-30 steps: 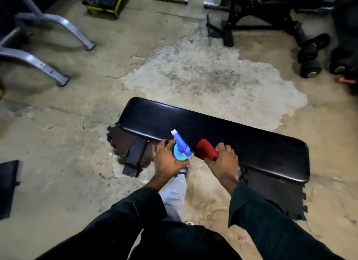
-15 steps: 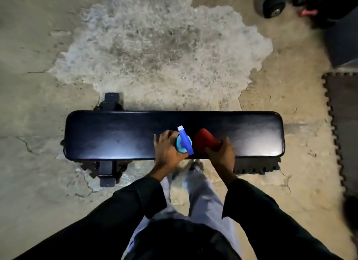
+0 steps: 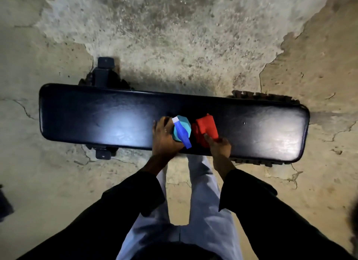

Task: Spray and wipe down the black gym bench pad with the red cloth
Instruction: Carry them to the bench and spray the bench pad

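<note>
Red cloth (image 3: 205, 129), soft and bunched, sits above the long black padded gym bench (image 3: 96, 116), clutched by the right hand (image 3: 219, 148); it looks light and limp, best gripped as a wad. Just beside it, the left hand (image 3: 164, 137) grasps the pale blue plastic spray bottle (image 3: 182, 131). Cracked concrete floor (image 3: 48, 172) lies around.

It was a rough gym: a padded bench (image 3: 116, 120) stood mid-frame on a cracked, patchy concrete floor (image 3: 174, 36).
</note>
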